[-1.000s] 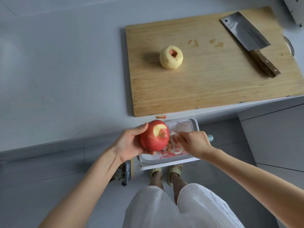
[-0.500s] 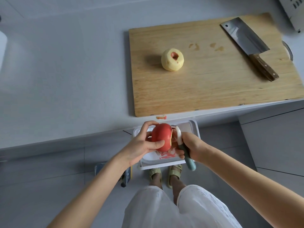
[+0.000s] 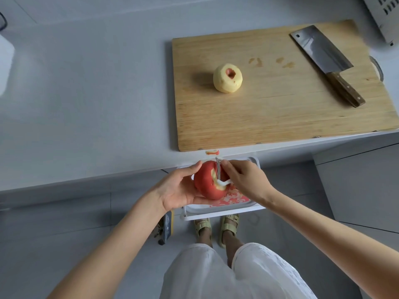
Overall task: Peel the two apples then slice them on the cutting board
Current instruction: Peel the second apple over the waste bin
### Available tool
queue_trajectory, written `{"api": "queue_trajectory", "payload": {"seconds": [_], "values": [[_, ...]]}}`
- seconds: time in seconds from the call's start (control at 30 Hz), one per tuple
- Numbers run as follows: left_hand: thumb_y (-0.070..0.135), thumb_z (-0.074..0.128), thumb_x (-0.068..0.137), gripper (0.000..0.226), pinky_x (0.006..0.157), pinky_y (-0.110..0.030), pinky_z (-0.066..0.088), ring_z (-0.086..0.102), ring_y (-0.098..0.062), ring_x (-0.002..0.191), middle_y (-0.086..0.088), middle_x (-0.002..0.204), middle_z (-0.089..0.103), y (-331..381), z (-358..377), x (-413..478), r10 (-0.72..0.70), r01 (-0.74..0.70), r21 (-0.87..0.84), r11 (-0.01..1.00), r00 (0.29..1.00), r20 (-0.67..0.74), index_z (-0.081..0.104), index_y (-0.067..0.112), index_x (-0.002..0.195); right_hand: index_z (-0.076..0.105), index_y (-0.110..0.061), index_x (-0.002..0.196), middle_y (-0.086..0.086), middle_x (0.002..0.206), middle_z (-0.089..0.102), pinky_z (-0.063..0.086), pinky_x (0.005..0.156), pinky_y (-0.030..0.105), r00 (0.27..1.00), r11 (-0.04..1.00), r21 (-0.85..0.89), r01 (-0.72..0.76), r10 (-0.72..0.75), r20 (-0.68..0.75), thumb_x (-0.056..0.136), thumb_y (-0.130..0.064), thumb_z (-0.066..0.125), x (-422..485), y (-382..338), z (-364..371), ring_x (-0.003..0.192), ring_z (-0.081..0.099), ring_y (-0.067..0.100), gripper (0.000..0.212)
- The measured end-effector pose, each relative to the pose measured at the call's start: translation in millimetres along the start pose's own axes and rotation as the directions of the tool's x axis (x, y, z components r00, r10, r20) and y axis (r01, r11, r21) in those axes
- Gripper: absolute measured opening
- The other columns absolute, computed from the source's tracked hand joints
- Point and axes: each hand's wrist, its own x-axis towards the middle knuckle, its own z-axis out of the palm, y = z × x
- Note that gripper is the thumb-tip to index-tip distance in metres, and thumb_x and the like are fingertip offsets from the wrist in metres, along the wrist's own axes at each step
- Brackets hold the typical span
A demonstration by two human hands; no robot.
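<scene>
- Head view, cutting board [image 3: 280, 117]: one peeled apple [image 3: 227, 81] sits on the left half. It is whole and uncut, pale all round, with a bit of red left in the stem dimple.
- A cleaver [image 3: 321, 52] lies flat at the board's right end, well apart from that apple, with no hand on it. No slices anywhere on the board, only a few juice marks.
- Head view, below the counter [image 3: 86, 104] edge: the red apple [image 3: 204, 180] is held in the air over a white tray [image 3: 216, 215] that has red peelings in it.
- Left hand [image 3: 179, 187] cups the red apple from the side, fingers curled under it and thumb on top.
- Right hand [image 3: 244, 180] is wrapped round a peeler [image 3: 218, 169]. The handle is hidden in the fist and the blade is against the apple's skin.
- The red apple shows only a narrow pale strip beside the blade; the rest is skin.
- A peel scrap [image 3: 212, 152] lies on the counter edge, just in front of the board.
- Progress estimate: apple 1 peeled, apple 2 barely begun, slicing at zero. Roughly a third done.
- Left to do: finish peeling apple 2, put it on the board, take the cleaver, slice both.
</scene>
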Motion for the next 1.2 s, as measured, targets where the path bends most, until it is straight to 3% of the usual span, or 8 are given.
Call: {"api": "queue_trajectory", "payload": {"seconds": [0.13,0.3,0.43,0.7,0.9,1.0,1.1,1.2], "values": [[0.028,0.088,0.061,0.058,0.077,-0.057,0.053,0.058,-0.045,0.109,-0.024,0.12,0.061,1.1,-1.5,-6.0,-0.055,0.051,0.035,0.998,0.993,0.109,0.069,0.007,0.112,0.041,-0.025,0.058,-0.009,0.048,0.044,0.032,0.053,0.028,0.947,0.925,-0.219,0.311,-0.321,-0.009,0.097,-0.041,0.041,3.5,-4.4,-11.4,0.048,0.042,0.012,0.043],[0.03,0.088,0.061,0.049,0.074,-0.053,0.055,0.064,-0.038,0.103,-0.017,0.112,0.067,-3.3,2.9,-7.1,-0.066,0.045,0.118,0.992,0.982,0.18,0.073,0.012,0.104,0.061,-0.013,0.069,-0.007,0.054,0.049,0.025,0.05,0.024,0.692,0.617,-0.404,0.676,-0.72,0.059,0.095,-0.039,0.041,17.0,-21.2,-26.3,0.047,0.044,0.018,0.042],[0.034,0.092,0.051,0.06,0.072,-0.055,0.056,0.064,-0.037,0.102,-0.017,0.112,0.067,-7.5,3.5,-6.9,-0.043,0.025,0.161,0.987,0.993,0.112,0.072,0.012,0.104,0.06,-0.013,0.067,0.0,0.054,0.056,0.029,0.046,0.027,0.617,0.518,-0.427,0.741,-0.776,0.131,0.094,-0.034,0.051,25.8,-28.7,-27.5,0.047,0.051,0.024,0.036],[0.038,0.094,0.043,0.074,0.075,-0.053,0.056,0.065,-0.034,0.102,-0.018,0.113,0.067,-8.5,4.4,-14.6,0.039,-0.053,0.241,0.969,0.997,0.061,0.07,0.01,0.106,0.062,-0.012,0.064,-0.001,0.049,0.055,0.022,0.048,0.023,0.652,0.55,-0.429,0.717,-0.745,0.136,0.094,-0.039,0.041,32.1,-18.2,-30.4,0.043,0.047,0.02,0.046],[0.033,0.094,0.043,0.064,0.073,-0.042,0.058,0.068,-0.029,0.098,-0.015,0.106,0.071,-3.0,2.8,-24.9,0.202,-0.216,0.15,0.965,0.974,0.105,0.075,0.012,0.101,0.065,-0.02,0.068,-0.005,0.063,0.064,0.034,0.056,0.029,0.905,0.791,-0.459,0.404,-0.419,0.075,0.097,-0.033,0.045,33.9,24.7,-17.6,0.06,0.059,0.022,0.037],[0.029,0.095,0.042,0.078,0.077,-0.043,0.057,0.066,-0.032,0.102,-0.016,0.111,0.068,-3.2,1.6,-22.2,0.259,-0.266,0.13,0.955,0.964,0.065,0.065,0.011,0.112,0.059,-0.041,0.066,-0.027,0.068,0.067,0.038,0.065,0.022,0.989,0.932,-0.329,0.149,-0.142,0.043,0.095,-0.028,0.04,27.8,24.8,-9.8,0.068,0.061,-0.002,0.037],[0.027,0.096,0.037,0.093,0.08,-0.046,0.056,0.064,-0.034,0.105,-0.016,0.115,0.066,-10.1,-2.1,-15.5,0.307,-0.301,0.116,0.946,0.951,-0.032,0.055,0.012,0.12,0.064,-0.037,0.077,-0.022,0.061,0.064,0.047,0.06,0.026,0.99,0.996,-0.009,-0.089,0.09,0.109,0.096,-0.035,0.036,23.3,18.8,-1.1,0.062,0.063,0.002,0.034],[0.027,0.096,0.041,0.096,0.087,-0.056,0.051,0.059,-0.039,0.112,-0.018,0.124,0.06,-17.5,-3.9,-11.4,0.328,-0.316,0.128,0.94,0.94,-0.095,0.051,0.012,0.125,0.069,-0.008,0.085,0.0,0.047,0.047,0.031,0.036,0.02,0.798,0.755,0.333,-0.564,0.396,0.453,0.098,-0.036,0.032,23.2,19.5,4.4,0.036,0.04,0.012,0.048]]}}
